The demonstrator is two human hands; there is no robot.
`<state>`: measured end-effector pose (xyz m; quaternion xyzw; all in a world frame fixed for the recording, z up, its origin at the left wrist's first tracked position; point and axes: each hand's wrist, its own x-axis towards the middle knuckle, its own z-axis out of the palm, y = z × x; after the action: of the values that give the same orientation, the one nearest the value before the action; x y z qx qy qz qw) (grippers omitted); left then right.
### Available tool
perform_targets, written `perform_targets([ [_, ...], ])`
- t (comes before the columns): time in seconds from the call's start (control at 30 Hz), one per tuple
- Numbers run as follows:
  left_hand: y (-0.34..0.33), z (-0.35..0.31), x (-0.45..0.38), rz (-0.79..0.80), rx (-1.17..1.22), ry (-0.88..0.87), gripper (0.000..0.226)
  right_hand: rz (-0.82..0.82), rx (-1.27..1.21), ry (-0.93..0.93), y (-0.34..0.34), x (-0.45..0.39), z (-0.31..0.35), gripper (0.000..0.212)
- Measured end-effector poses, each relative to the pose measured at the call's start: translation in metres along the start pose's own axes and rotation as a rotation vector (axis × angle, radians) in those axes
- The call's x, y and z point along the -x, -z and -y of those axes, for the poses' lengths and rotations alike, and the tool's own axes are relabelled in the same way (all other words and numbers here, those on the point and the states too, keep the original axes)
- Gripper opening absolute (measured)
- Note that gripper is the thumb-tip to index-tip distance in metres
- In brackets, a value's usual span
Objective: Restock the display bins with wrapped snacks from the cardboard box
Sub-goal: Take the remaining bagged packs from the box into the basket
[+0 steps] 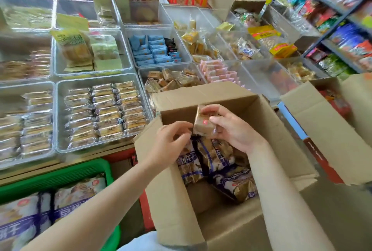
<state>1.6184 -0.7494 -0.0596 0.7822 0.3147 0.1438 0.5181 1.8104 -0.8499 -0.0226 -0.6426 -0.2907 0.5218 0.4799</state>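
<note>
Over the open brown cardboard box [231, 220] at lower centre, the right hand [231, 128] grasps 1 tan wrapped snack [205, 123], the left hand [171, 138] pinches at another I cannot make out; next probably the clear plastic bin [171, 79] just above.

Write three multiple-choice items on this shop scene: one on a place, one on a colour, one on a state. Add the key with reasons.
1. Where is the small wrapped snack?
A. above the open cardboard box
B. in the green basket
C. on a shelf

2. What colour are the packets in the middle bin?
A. red
B. blue
C. green

3. What is the right hand doing?
A. hanging idle
B. pressing a flap
C. gripping the snack

Key: 1 A, it is held over the box; 2 B, the wrappers are light blue; 3 C, fingers curl round it.
</note>
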Motion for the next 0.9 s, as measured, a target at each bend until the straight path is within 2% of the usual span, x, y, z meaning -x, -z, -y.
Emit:
perform_targets([
  [0.03, 0.015, -0.001, 0.005, 0.017, 0.236, 0.064, 0.015, 0.030, -0.021, 0.016, -0.022, 0.005, 0.013, 0.039],
  [0.1, 0.050, 0.010, 0.012, 0.032, 0.583, 0.162, 0.037, 0.098, -0.014, 0.033, -0.067, 0.005, 0.033, 0.056],
  [0.13, 0.068, 0.020, 0.016, 0.021, 0.662, 0.201, 0.048, 0.128, 0.036, 0.043, -0.090, 0.000, 0.041, 0.062],
  [0.2, 0.109, 0.046, 0.026, -0.011, 0.739, 0.233, 0.056, 0.174, 0.201, 0.069, -0.135, -0.016, 0.051, 0.072],
  [0.3, 0.172, 0.090, 0.043, -0.092, 0.841, 0.287, 0.049, 0.181, 0.408, 0.074, -0.205, -0.059, 0.054, 0.082],
  [0.37, 0.216, 0.120, 0.056, -0.177, 0.875, 0.295, 0.042, 0.128, 0.427, 0.062, -0.255, -0.092, 0.048, 0.076],
  [0.5, 0.286, 0.184, 0.076, -0.395, 0.655, 0.285, 0.046, 0.027, 0.475, 0.082, -0.365, -0.157, 0.029, 0.023],
  [0.53, 0.299, 0.200, 0.079, -0.453, 0.568, 0.287, 0.048, 0.033, 0.489, 0.097, -0.392, -0.170, 0.025, 0.019],
  [0.63, 0.335, 0.242, 0.086, -0.528, 0.221, 0.340, 0.052, 0.074, 0.598, 0.122, -0.459, -0.202, 0.023, 0.023],
  [0.77, 0.374, 0.309, 0.096, -0.533, -0.110, 0.436, 0.055, 0.130, 0.845, 0.151, -0.504, -0.256, 0.018, 0.023],
  [0.9, 0.380, 0.360, 0.106, -0.431, -0.510, 0.484, 0.058, 0.007, 0.978, 0.220, -0.528, -0.311, 0.013, 0.030],
])
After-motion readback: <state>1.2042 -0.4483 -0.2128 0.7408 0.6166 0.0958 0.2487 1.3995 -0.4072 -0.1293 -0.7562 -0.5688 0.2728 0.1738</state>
